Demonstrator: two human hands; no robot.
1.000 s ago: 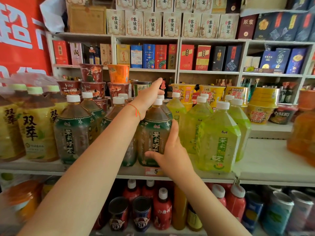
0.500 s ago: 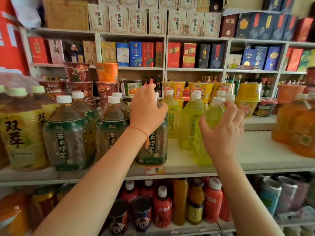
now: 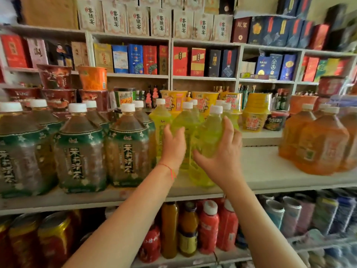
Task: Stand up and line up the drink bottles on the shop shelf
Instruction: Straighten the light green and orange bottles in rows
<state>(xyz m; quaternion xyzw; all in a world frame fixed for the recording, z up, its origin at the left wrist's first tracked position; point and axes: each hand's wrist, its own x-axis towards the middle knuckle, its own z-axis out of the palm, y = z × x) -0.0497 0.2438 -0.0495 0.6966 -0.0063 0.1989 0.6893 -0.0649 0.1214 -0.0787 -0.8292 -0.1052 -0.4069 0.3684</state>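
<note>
Both hands on front green bottle (image 3: 209, 132): left hand (image 3: 173, 149) curled on its left side, right hand (image 3: 222, 157) gripping right; dark tea bottles (image 3: 127, 151) just left.

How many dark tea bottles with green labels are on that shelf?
6 green-labelled dark plastic tea bottles: three in front, three behind them; more may be hidden.
</note>
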